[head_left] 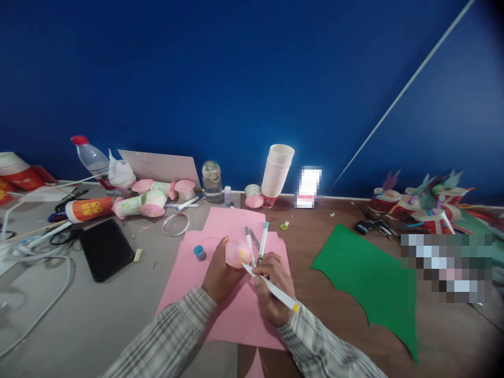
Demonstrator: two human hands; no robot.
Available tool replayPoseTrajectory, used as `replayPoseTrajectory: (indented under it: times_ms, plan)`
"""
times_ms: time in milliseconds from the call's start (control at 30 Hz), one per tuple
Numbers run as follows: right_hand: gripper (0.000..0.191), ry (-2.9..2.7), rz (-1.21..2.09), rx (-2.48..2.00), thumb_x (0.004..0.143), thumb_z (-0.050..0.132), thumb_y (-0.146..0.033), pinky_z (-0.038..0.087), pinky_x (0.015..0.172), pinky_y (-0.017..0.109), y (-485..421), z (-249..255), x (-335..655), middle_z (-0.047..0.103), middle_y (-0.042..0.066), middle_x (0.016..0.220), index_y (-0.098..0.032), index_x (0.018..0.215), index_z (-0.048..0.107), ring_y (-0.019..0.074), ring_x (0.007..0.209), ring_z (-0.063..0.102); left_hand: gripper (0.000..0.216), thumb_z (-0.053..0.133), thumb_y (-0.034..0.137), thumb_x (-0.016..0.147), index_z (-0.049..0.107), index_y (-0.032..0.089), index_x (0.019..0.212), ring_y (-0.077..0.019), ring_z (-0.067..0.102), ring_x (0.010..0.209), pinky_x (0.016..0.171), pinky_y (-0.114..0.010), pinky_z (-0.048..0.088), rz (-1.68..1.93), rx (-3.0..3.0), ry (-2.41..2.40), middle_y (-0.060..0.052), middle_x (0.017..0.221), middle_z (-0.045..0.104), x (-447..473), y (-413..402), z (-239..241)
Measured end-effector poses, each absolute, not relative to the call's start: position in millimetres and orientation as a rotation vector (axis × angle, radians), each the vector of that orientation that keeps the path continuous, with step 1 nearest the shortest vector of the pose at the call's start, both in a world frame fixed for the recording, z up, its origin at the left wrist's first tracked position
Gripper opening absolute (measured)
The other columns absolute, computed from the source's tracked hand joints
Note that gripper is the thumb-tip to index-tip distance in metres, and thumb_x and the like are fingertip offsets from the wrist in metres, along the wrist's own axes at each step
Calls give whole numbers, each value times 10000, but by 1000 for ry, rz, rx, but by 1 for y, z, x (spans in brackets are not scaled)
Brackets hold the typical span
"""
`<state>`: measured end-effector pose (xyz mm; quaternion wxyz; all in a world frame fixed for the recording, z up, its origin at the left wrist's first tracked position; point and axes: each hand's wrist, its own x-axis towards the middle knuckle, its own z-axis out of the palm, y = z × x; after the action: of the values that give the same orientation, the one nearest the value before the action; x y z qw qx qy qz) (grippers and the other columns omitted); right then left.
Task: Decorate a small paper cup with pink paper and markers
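Note:
My left hand (219, 273) is closed around a small pink-coloured paper cup (238, 253), held on its side above a pink paper sheet (212, 310). My right hand (273, 289) grips a white marker with a yellow end (275, 291); its tip touches the cup's side. Two more markers (256, 242) lie on the pink sheet just beyond the cup. A small blue cap (199, 252) rests on the sheet left of my left hand.
A green paper sheet (366, 273) lies to the right. A stack of white cups (277, 170), a jar (211, 181), decorated cups (149, 202), a tape ring (175, 224), a black tablet (106, 249), scissors (69, 202) and cables (35, 262) crowd the back and left. Red decorated cups (425, 207) stand far right.

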<state>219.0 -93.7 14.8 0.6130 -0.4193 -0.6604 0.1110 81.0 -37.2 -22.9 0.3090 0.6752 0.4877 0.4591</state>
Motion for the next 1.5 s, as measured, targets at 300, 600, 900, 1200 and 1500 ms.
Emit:
replayPoseTrajectory:
  times_ms: [300, 600, 900, 1200, 1500]
  plan:
    - [112, -1515, 226, -1005, 737, 523, -157, 478, 721, 406, -92, 7, 221, 603, -24, 630, -237, 732, 601, 180, 631, 570, 811, 756, 331, 489, 322, 231, 1167, -294, 496, 1075, 927, -479, 431, 1212, 1724, 1273, -83, 1126, 507, 82, -37, -24]
    - [108, -1559, 253, -973, 733, 531, -145, 480, 676, 370, -94, 17, 218, 598, -17, 637, -220, 754, 606, 170, 628, 564, 775, 734, 322, 515, 333, 219, 1170, -304, 489, 1091, 953, -489, 402, 1226, 1832, 1276, -98, 1137, 522, 81, -37, -23]
    - [113, -1523, 245, -987, 736, 524, -152, 473, 706, 390, -93, 11, 220, 599, -20, 644, -234, 745, 600, 173, 624, 560, 778, 742, 336, 507, 332, 214, 1158, -307, 497, 1078, 936, -503, 414, 1214, 1812, 1295, -96, 1105, 523, 82, -38, -19]
    - [124, -1559, 260, -952, 731, 532, -130, 470, 696, 388, -93, 14, 216, 611, -13, 661, -219, 783, 600, 167, 623, 562, 741, 725, 302, 531, 335, 214, 1155, -311, 487, 1094, 951, -506, 403, 1204, 1850, 1283, -108, 1121, 524, 82, -38, -18]
    - [84, -1581, 239, -967, 753, 528, -170, 462, 688, 375, -92, 11, 212, 616, -9, 664, -215, 769, 598, 165, 628, 564, 693, 692, 287, 557, 343, 184, 1147, -316, 498, 1086, 934, -521, 418, 1188, 1912, 1320, -125, 1103, 543, 82, -38, -15]
